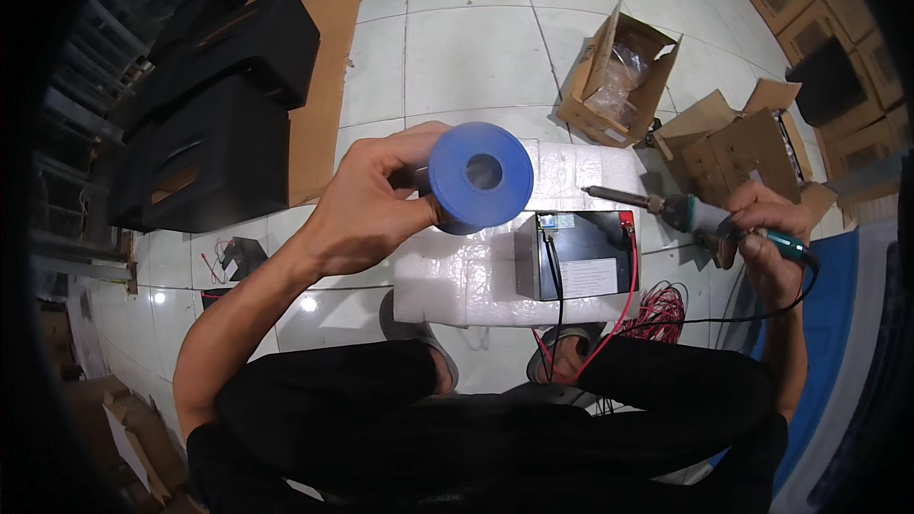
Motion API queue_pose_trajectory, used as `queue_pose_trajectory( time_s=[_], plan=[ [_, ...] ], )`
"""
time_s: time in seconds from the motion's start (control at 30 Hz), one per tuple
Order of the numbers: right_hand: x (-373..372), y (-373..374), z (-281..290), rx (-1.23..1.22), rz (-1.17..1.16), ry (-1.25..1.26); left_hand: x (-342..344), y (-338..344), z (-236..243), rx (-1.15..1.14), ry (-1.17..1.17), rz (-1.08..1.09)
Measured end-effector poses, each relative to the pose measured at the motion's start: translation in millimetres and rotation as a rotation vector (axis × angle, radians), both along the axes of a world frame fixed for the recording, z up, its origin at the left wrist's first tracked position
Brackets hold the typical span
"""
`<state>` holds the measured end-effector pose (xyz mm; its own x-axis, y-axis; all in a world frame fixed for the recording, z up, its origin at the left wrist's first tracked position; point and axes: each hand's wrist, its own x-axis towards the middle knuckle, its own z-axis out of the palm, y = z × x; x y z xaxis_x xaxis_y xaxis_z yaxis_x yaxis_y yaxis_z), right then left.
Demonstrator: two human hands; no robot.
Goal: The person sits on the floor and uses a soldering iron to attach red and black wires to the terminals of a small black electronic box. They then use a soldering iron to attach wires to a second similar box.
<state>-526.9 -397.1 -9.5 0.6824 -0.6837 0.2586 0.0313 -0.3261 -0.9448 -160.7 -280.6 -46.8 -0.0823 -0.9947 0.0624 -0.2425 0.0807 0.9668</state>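
Note:
My left hand [376, 195] is closed around a blue spool [449, 176], its round end with a central hole turned up toward me. The spool looks like one for solder wire, though its winding is hidden. In my right hand [766, 233] is a soldering iron [700, 214], its metal tip pointing left over the white foam. Below and between the hands, a dark grey battery [590, 252] rests on the white foam block [438, 266]. A black wire [558, 276] runs from the battery's left terminal, a red wire [635, 276] from its right one.
A bundle of red and black wires [659, 314] lies right of the foam. Open cardboard boxes [619, 76] stand beyond it on the tiled floor. Black cases [219, 143] line the left side, near a small black battery [246, 259]. The iron's black cord [714, 320] crosses near my right knee.

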Motion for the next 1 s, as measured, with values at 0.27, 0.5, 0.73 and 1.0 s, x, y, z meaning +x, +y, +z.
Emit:
queue_pose_trajectory(
  time_s=[0.27, 0.5, 0.73, 1.0],
  plan=[
    [5.0, 6.2, -1.0, 0.055, 0.042, 0.118, 3.9, -1.7, 2.6, 0.106, 0.017, -0.035],
    [6.8, 6.9, -3.6, 0.102, 0.067, 0.118, 8.1, -2.9, -1.7, 0.083, 0.009, -0.066],
    [8.9, 7.3, -5.6, 0.121, 0.074, 0.124, 8.8, -2.5, -5.0, 0.046, 0.007, -0.09],
    [9.1, 6.8, -7.9, 0.114, 0.08, 0.124, 8.8, -2.0, -4.9, 0.021, 0.021, -0.105]
  ],
)
